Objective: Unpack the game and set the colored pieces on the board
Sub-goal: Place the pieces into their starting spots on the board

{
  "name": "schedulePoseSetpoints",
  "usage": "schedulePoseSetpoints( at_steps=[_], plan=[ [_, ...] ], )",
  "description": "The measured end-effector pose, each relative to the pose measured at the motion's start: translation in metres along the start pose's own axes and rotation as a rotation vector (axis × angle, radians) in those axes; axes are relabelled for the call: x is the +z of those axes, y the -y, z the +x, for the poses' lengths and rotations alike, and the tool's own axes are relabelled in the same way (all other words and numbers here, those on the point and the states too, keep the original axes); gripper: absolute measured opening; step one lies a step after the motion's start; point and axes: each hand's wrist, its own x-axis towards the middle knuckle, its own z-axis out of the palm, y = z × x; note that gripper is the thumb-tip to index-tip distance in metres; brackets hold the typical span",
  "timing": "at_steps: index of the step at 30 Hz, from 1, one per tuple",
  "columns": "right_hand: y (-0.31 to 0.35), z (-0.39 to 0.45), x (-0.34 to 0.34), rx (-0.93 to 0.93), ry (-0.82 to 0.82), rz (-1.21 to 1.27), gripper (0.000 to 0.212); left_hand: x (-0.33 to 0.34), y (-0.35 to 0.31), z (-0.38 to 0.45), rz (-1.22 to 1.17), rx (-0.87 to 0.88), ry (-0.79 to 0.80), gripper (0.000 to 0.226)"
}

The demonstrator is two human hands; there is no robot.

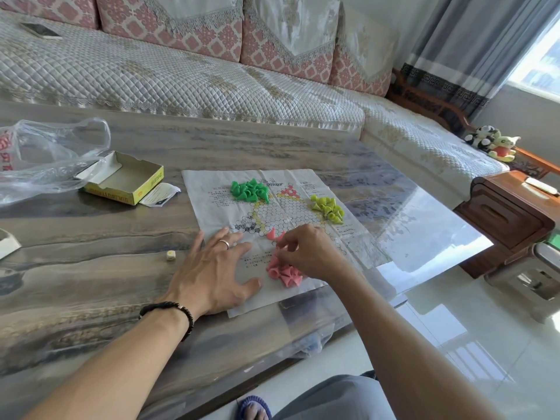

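my left hand [213, 268] lies flat on the paper board [212, 189] while my right hand [306, 253] pinches a pink piece [280, 237] above the pink pile [285, 272] (under my palm), so a nudge could scatter it.

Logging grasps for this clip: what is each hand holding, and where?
Right hand seems to pinch a pink piece; where is hidden. Left hand lies flat on the paper board.

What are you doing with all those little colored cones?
A person is setting up a board game. The left hand lies flat on the paper board, while the right hand pinches a pink piece above the pink pile. Green and yellow pieces sit in heaps.
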Motion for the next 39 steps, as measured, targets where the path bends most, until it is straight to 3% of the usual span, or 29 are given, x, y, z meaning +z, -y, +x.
schedulePoseSetpoints(
  at_steps=[4, 9, 12, 16, 20, 29, 39],
  plan=[
    [0.003, -0.002, -0.005, 0.008, -0.04, 0.029, 0.018, 0.0, 0.001, 0.0, -0.002, 0.001, 0.002, 0.084],
    [-0.01, -0.004, -0.028, 0.09, -0.259, 0.198, 0.01, 0.002, 0.002, 0.001, 0.014, 0.004, -0.002, 0.079],
    [-0.025, -0.005, -0.035, 0.185, -0.33, 0.156, 0.014, 0.002, 0.002, 0.001, 0.019, 0.009, -0.001, 0.081],
    [-0.046, -0.002, -0.033, 0.256, -0.243, 0.088, 0.02, 0.002, 0.002, 0.001, 0.018, 0.016, -0.012, 0.08],
    [-0.05, 0.0, -0.033, 0.265, -0.171, 0.095, 0.01, 0.003, 0.003, 0.001, 0.01, 0.011, -0.013, 0.082],
    [-0.049, 0.013, -0.023, 0.192, -0.01, 0.095, 0.004, 0.002, 0.003, 0.001, 0.023, 0.01, -0.011, 0.081],
    [-0.055, 0.014, -0.019, 0.151, -0.002, 0.111, 0.005, 0.003, 0.003, 0.001, 0.022, 0.014, -0.015, 0.084]
  ],
)
